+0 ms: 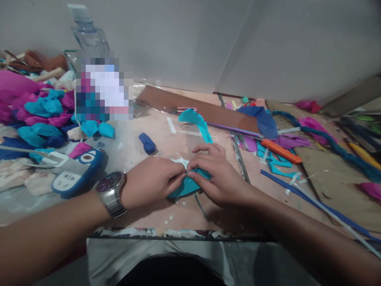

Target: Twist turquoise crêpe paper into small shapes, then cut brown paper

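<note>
A thin teal piece [187,187], paper or cloth, lies under and between my hands near the table's front edge. My left hand [151,178] comes in from the left with a watch [110,187] on its wrist; its thumb and forefinger pinch the teal piece's upper edge. Touching it at the fingertips, my right hand [220,178] grips the same edge between thumb and bent fingers. Something white shows just behind the fingertips, partly hidden. A curved bright blue strip [197,120] lies beyond my right hand. Left of that rests a small folded navy piece [147,143].
Pink, blue and cream bundles [44,105] heap at the left, near a blue cartoon-faced object [79,171] and a clear bottle [89,37]. A brown sheet [196,106] spans the back. On the right lie an orange utility knife [281,151], scraps and a blue braid [330,139].
</note>
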Demonstrator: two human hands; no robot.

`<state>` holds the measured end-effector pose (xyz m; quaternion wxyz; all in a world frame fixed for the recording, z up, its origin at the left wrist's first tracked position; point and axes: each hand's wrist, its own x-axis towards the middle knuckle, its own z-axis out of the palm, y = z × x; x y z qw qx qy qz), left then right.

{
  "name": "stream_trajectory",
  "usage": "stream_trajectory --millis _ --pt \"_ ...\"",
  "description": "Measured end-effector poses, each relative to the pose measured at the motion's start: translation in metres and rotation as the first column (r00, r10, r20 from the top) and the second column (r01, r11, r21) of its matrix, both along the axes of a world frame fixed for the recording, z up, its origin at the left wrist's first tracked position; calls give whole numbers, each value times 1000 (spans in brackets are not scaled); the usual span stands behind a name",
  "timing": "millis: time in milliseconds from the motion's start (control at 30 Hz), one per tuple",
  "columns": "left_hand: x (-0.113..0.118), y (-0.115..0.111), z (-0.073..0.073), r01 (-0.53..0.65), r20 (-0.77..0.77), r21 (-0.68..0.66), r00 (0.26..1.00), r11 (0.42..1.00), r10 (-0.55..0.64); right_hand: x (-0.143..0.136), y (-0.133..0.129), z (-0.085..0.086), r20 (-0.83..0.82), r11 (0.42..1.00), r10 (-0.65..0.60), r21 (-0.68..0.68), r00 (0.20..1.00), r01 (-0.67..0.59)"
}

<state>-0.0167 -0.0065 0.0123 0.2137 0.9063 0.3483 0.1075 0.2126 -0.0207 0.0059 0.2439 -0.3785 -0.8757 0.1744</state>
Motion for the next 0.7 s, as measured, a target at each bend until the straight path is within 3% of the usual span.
stream_trajectory --millis 200,333,500,700 --pt "-1 2 4 -9 71 -180 997 984 22 1 0 -2 12 992 23 124 1000 -24" --pt "-1 2 5 9 113 -341 993 940 32 1 0 -1 30 981 44 188 999 -49" --pt "-3 6 3 16 155 -437 986 899 58 1 0 -1 23 969 37 244 999 -41" --pt "-4 11 0 51 259 -598 957 800 132 2 2 -3 -30 940 30 342 999 -17"
